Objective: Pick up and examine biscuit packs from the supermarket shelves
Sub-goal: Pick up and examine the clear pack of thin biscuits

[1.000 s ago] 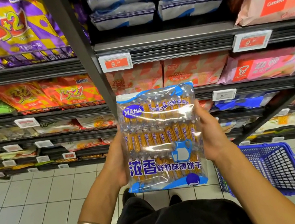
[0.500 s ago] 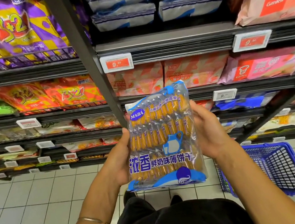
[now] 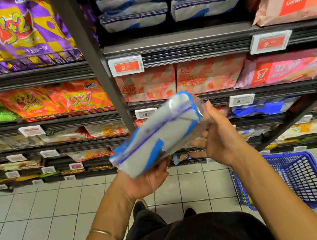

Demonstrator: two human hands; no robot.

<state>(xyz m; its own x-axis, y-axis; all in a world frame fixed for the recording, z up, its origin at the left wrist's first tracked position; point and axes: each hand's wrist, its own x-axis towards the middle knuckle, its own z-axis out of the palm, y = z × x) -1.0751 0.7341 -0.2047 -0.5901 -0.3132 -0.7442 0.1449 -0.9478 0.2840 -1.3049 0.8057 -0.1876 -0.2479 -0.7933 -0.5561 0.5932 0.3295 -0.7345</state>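
Biscuit pack point(image 3: 156, 139) tilted, silver back up. Left grip point(image 3: 147, 182) cups its lower end; right grip point(image 3: 218, 139) pinches the upper. Slick film, shallow hold: may slip to the floor point(image 3: 22, 217).

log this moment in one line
biscuit pack: tilted, grey-blue side showing | left hand: grips lower end | right hand: holds upper end

a supermarket aisle: stocked snack shelves point(image 3: 177, 40), price tags point(image 3: 125, 66), a blue shopping basket point(image 3: 303, 179).
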